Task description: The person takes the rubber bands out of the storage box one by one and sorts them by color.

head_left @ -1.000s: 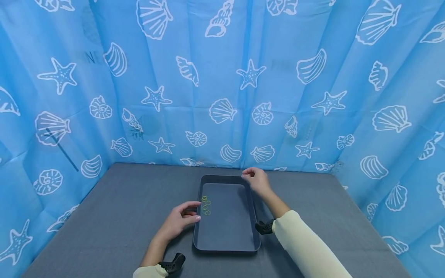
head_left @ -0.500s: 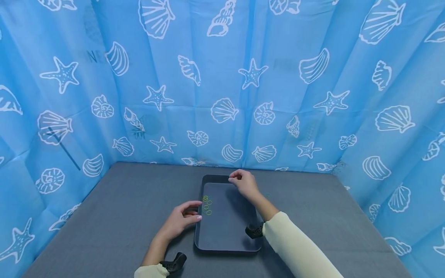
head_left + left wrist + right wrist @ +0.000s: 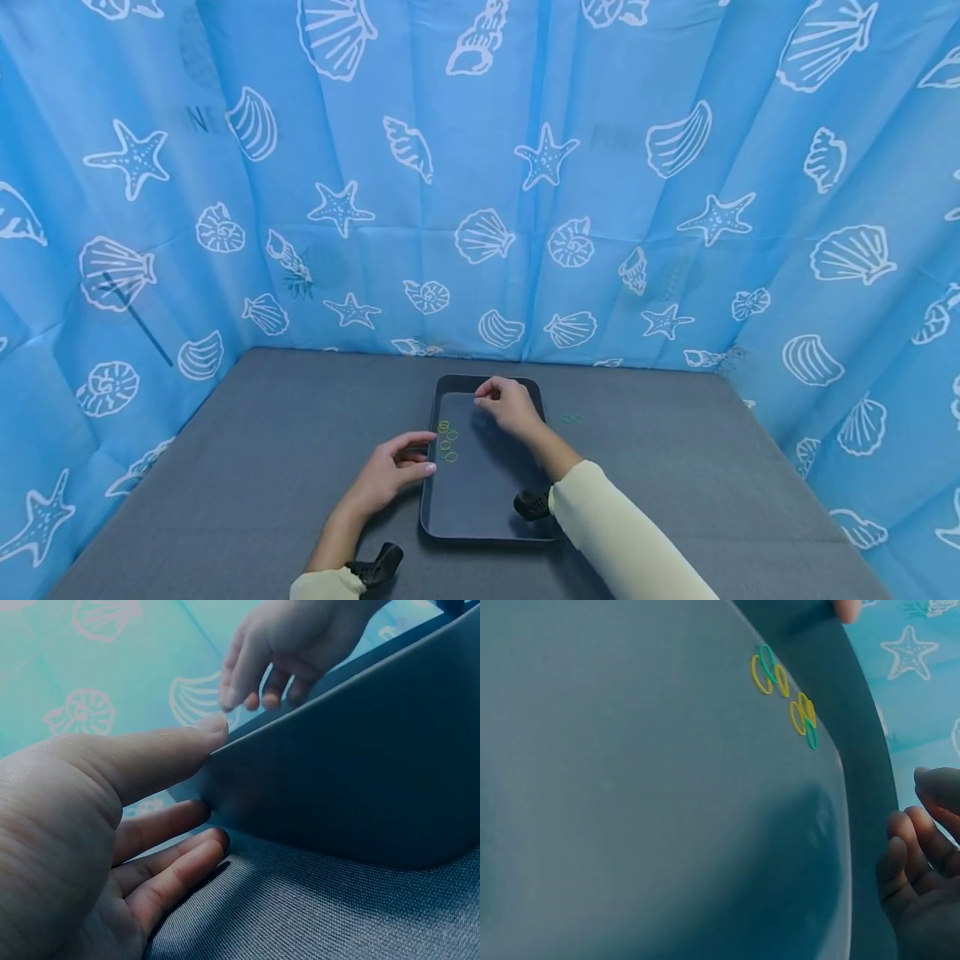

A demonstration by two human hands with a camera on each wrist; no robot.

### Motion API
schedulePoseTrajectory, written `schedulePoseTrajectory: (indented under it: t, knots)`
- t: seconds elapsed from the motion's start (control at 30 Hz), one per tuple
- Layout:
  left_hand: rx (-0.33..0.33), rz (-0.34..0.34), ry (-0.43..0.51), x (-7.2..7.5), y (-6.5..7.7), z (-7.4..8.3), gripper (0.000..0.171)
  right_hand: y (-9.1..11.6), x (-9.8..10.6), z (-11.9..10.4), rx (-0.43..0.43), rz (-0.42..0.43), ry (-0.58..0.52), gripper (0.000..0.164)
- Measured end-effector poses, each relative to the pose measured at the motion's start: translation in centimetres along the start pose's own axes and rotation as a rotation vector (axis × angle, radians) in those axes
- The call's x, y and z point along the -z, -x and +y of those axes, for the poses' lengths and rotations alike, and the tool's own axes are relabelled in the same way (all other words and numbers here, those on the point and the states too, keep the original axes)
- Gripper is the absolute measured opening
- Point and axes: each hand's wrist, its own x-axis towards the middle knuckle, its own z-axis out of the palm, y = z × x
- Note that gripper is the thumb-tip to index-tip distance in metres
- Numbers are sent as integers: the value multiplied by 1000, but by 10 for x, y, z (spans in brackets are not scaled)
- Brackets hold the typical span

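Observation:
My left hand rests at the left side of a dark grey rectangular tray, its fingers loosely extended. In the left wrist view the thumb meets the tray's rim and the other fingertips lie by its outer wall. Over the far part of the tray is my right hand, thumb and forefinger brought close together; whether something thin is between them cannot be seen. Several thin yellow and green rings, like small rubber bands, lie inside the tray along its left wall.
Two green rings lie on the grey cloth-covered table, right of the tray. A blue shell-patterned curtain encloses the back and sides. Each wrist wears a black camera mount.
My right hand has moved left from the tray's far right corner to over its inside. The green rings on the right have come into view. My left hand stays at the tray's side.

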Motion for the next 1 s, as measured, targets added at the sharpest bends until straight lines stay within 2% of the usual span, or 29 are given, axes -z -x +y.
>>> schedulePoseTrajectory:
  t: [0.53,0.83,1.0]
  knots:
    - [-24,-21,-9,1,-1,-2,44,-1,-34,5,-62,-90,-88,4]
    - [-19,-19,10,0,0,-2,44,-2,-43,4,-110,-133,-20,4]
    - [-14,-19,10,0,-1,-2,44,-1,-43,1,-109,-144,15,5]
